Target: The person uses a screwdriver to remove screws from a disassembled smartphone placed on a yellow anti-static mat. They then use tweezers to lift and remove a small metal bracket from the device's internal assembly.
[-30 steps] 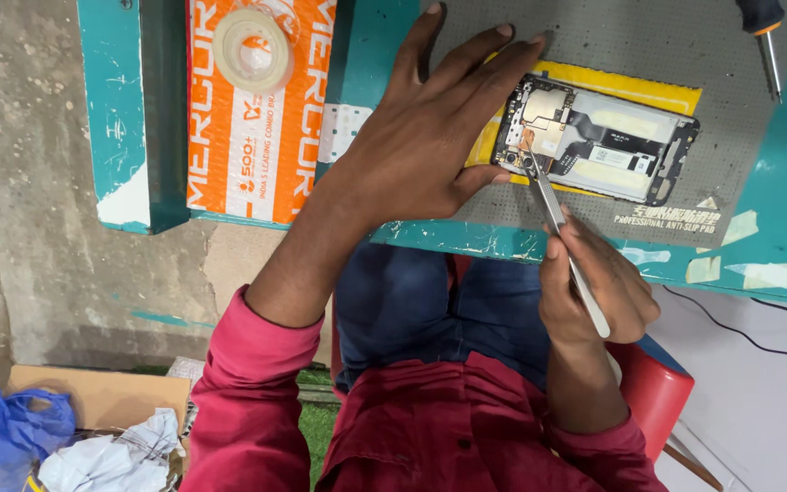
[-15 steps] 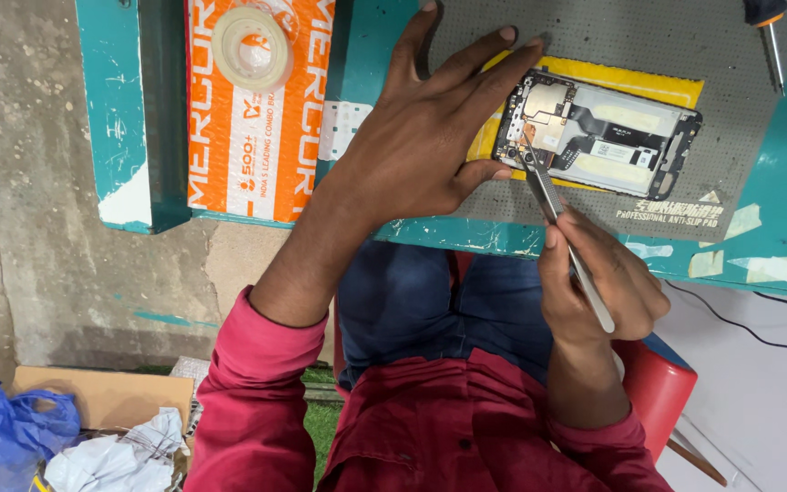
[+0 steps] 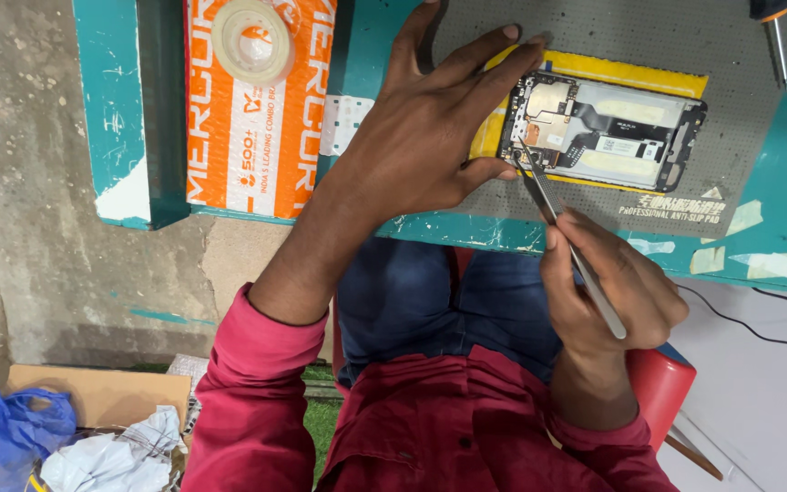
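Opened phone [image 3: 605,132] on grey mat [image 3: 740,118]: left hand [image 3: 421,137] pinned its edge, fingers spread; right hand [image 3: 614,290] gripped tweezers [image 3: 565,239] (tips best kept shallow, steady).

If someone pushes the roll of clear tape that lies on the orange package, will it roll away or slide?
The roll of clear tape lies flat on its side on the orange package, so it would probably slide rather than roll. It looks like a thin hollow ring, so it is likely light. The package surface seems glossy, so a small push may move it easily.
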